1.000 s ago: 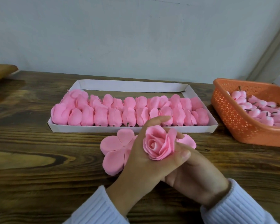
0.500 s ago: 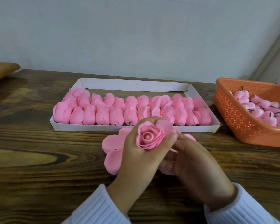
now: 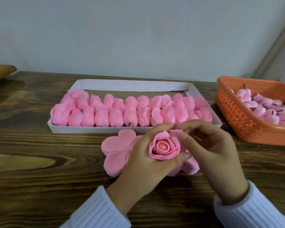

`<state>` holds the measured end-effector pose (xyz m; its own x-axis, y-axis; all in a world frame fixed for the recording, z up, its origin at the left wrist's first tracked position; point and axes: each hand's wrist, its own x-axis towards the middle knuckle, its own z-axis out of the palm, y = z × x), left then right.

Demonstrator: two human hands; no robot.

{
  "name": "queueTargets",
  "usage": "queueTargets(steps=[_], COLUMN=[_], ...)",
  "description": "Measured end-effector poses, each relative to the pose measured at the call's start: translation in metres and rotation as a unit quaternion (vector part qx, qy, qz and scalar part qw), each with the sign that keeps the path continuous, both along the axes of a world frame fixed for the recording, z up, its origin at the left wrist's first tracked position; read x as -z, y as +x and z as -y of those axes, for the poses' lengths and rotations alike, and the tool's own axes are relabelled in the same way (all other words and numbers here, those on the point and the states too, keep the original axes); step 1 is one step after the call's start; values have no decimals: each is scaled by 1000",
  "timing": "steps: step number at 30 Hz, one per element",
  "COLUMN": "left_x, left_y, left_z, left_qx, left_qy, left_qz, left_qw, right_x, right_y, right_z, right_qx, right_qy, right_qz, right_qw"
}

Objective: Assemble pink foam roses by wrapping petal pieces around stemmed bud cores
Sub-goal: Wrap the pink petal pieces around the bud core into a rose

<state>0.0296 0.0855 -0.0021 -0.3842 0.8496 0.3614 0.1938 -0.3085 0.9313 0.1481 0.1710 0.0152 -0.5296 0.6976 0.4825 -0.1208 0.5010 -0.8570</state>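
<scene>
My left hand (image 3: 143, 163) grips a pink foam rose (image 3: 164, 147) with its fingers and thumb curled around the outer petals, bloom facing up. My right hand (image 3: 210, 150) is beside it on the right, fingers curved, thumb and fingertips touching the rose's right and far edges. Under both hands a stack of flat pink flower-shaped petal pieces (image 3: 117, 150) lies on the wooden table (image 3: 40, 170). The rose's stem is hidden inside my left hand.
A shallow white cardboard tray (image 3: 133, 85) behind my hands holds two rows of finished pink roses (image 3: 130, 111). An orange perforated basket (image 3: 237, 111) at the right holds several stemmed bud cores (image 3: 266, 109). A brown wooden object (image 3: 0, 71) sits at the far left.
My right hand has come up from under the rose to its right side, fingers now arched over its edge. The rose has turned so its centre faces up.
</scene>
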Motion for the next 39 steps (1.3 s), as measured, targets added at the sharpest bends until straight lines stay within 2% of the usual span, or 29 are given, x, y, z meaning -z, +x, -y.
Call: queueTargets(steps=[9, 14, 20, 29, 39], left_x=[4, 1, 2, 6, 7], left_y=[-1, -1, 0, -1, -3], left_z=[-2, -2, -3, -2, -5], left_qx=[35, 53, 63, 63, 67], left_qy=[-29, -38, -41, -37, -42], left_qz=[-53, -56, -36, -32, -55], left_qw=[998, 996, 997, 997, 995], right_x=[-6, -5, -6, -5, -5], right_y=[5, 4, 3, 4, 4], right_z=[-3, -3, -6, -7, -2], right_qx=[22, 39, 0, -19, 3], right_qy=[105, 155, 252, 242, 210], right_qz=[107, 110, 99, 114, 111], right_qw=[989, 981, 963, 963, 971])
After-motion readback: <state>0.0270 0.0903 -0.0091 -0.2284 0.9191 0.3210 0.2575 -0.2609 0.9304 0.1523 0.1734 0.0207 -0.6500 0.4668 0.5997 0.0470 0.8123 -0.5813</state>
